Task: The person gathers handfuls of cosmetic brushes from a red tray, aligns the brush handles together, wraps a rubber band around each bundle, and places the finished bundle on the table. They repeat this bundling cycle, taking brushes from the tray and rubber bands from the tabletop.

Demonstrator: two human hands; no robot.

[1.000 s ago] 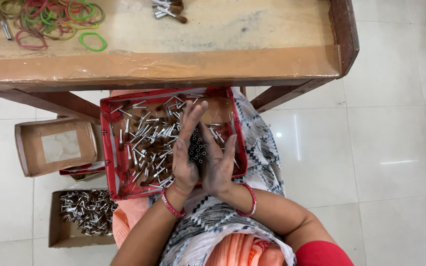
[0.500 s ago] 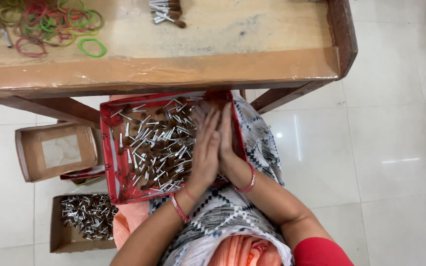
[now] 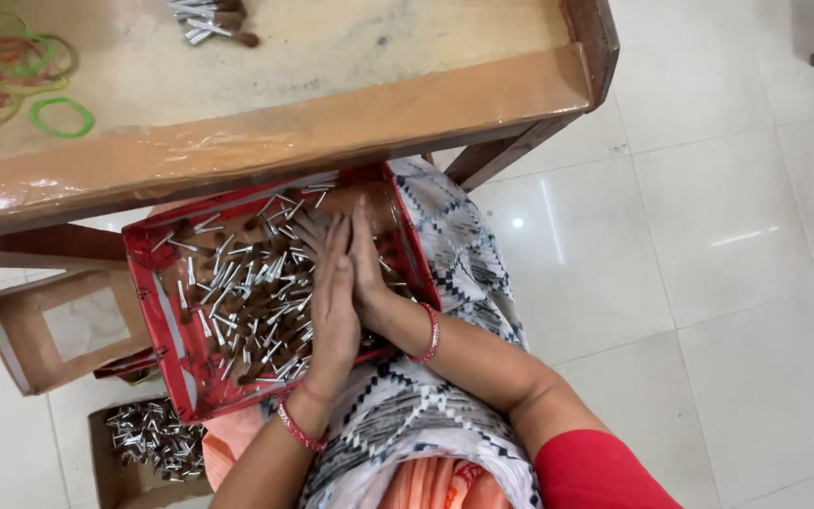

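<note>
A red tray (image 3: 157,311) rests on my lap, filled with several small brown sticks with silver metal ends (image 3: 237,283). My left hand (image 3: 332,306) and my right hand (image 3: 367,259) are pressed flat together, palm to palm, over the right half of the tray. Their fingertips point toward the table and touch the pile of sticks. Whatever lies between the palms is hidden. Each wrist carries a red bangle.
A wooden table (image 3: 332,104) with a raised rim stands just beyond the tray, holding coloured rubber bands (image 3: 61,117) and a bundle of sticks (image 3: 207,17). On the floor at left sit an empty cardboard box (image 3: 21,330) and a box of metal pieces (image 3: 148,438). White tiles lie at right.
My palms were apart with fingers spread a second ago; they have since closed flat against each other over the tray. The view has also shifted slightly.
</note>
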